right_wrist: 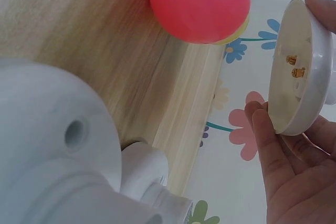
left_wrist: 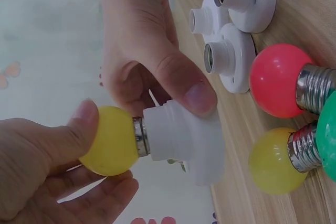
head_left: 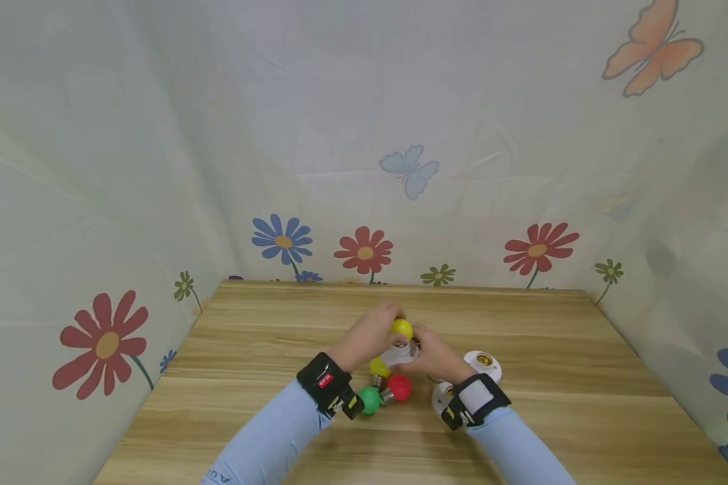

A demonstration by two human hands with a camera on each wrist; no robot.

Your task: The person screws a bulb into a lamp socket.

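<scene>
My left hand [head_left: 371, 335] pinches a yellow bulb [left_wrist: 111, 141] by its round globe. The bulb's metal screw base sits partly inside the mouth of a white lamp socket [left_wrist: 197, 137], with some thread still showing. Thumb and fingers of my right hand [head_left: 435, 356] grip that socket by its round base. In the right wrist view the socket's hollow underside shows two brass screws [right_wrist: 295, 66]. Bulb and socket are held above the table. Below them lie another yellow bulb [left_wrist: 278, 161], a red bulb [left_wrist: 281, 81] and a green bulb [head_left: 369, 400], close together.
Several more white sockets [head_left: 482, 365] stand on the wooden table [head_left: 267, 350] to the right, partly behind my right wrist. A pale curtain [head_left: 315, 135] printed with flowers and butterflies hangs round the back and sides.
</scene>
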